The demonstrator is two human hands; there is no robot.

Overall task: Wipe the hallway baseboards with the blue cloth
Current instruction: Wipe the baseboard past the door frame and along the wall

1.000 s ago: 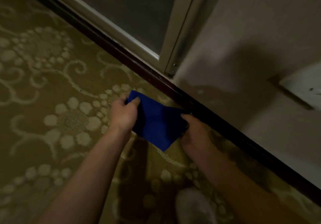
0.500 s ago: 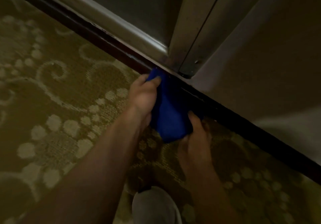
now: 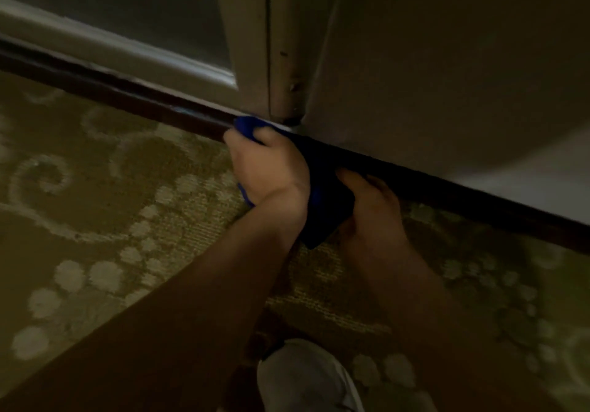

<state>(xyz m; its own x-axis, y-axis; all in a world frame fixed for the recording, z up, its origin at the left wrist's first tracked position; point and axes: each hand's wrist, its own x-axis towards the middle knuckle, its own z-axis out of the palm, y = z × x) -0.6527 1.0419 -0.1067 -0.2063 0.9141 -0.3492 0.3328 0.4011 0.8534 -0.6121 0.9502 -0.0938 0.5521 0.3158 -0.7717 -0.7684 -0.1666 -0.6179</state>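
The dark baseboard [image 3: 127,92] runs from far left to near right. The left hand [image 3: 265,165] grips the blue cloth [image 3: 322,194] against it below the door frame [image 3: 281,60]; the right hand [image 3: 370,200] pinches the cloth's right edge. Best to press flat and slide steadily along.

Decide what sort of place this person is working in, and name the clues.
Probably an indoor hallway, perhaps a hotel's: patterned carpet, a dark baseboard along the wall, and a door frame. Both hands hold a blue cloth to the baseboard.
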